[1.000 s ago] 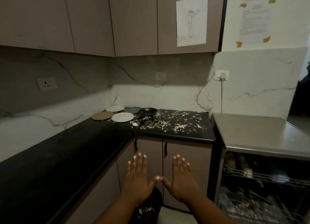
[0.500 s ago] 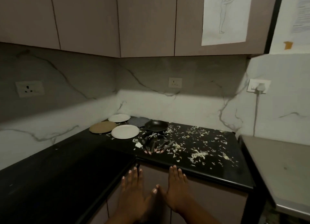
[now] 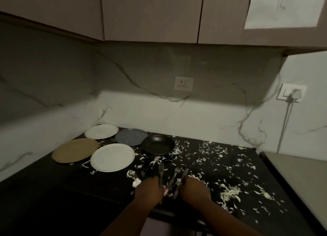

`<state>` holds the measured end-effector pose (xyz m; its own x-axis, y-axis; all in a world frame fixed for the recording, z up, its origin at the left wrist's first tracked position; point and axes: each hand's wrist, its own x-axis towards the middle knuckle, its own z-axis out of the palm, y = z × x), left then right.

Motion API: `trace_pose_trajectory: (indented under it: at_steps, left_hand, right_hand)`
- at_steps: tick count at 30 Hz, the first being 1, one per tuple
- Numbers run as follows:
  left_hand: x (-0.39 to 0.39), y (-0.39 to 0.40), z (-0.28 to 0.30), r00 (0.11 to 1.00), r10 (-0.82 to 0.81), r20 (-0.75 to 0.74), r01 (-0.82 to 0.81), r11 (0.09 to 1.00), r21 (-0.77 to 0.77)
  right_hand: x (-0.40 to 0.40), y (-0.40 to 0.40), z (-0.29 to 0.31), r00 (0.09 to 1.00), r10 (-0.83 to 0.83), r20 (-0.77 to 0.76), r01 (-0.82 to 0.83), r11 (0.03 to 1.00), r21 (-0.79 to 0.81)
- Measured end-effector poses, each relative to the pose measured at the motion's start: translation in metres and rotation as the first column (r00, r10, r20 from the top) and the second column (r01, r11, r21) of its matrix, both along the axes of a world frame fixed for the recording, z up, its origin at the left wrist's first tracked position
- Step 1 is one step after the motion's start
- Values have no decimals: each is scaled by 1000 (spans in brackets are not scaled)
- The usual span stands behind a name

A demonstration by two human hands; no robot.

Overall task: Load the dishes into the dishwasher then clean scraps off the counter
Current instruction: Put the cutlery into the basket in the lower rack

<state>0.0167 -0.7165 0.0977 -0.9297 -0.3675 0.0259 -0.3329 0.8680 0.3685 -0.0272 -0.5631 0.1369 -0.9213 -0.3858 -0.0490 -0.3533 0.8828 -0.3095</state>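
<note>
My black counter point(image 3: 53, 191) carries two white plates point(image 3: 112, 157), a tan one point(image 3: 75, 150), a speckled blue-grey one point(image 3: 130, 136) (dimly lit), a black pan point(image 3: 158, 144) and pale scraps point(image 3: 230, 193)

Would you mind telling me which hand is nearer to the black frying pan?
Left, narrowly. The left hand lies below the black frying pan; the right hand lies below and further right.

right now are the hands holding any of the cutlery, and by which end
Cannot be told. The left hand and right hand lie over the handle ends of the cutlery; their fingers are hidden, so any grip is unconfirmed.
</note>
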Motion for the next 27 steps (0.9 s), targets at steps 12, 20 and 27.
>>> trace_pose_trajectory:
  at_steps: [12, 20, 27]
  left_hand:
    - [-99, -20, -33, 978, 169, 120, -180, 980, 90]
    - [-123, -16, -44, 964, 179, 197, -214, 962, 170]
    - [-125, -18, -30, 958, 259, 127, -288, 876, 387]
  right_hand:
    - [-124, -66, -46, 891, -243, 382, 320, 935, -153]
    - [-148, -86, -59, 895, -202, 399, 244, 968, -57]
    - [-158, -72, -64, 878, -246, 411, 364, 900, -239]
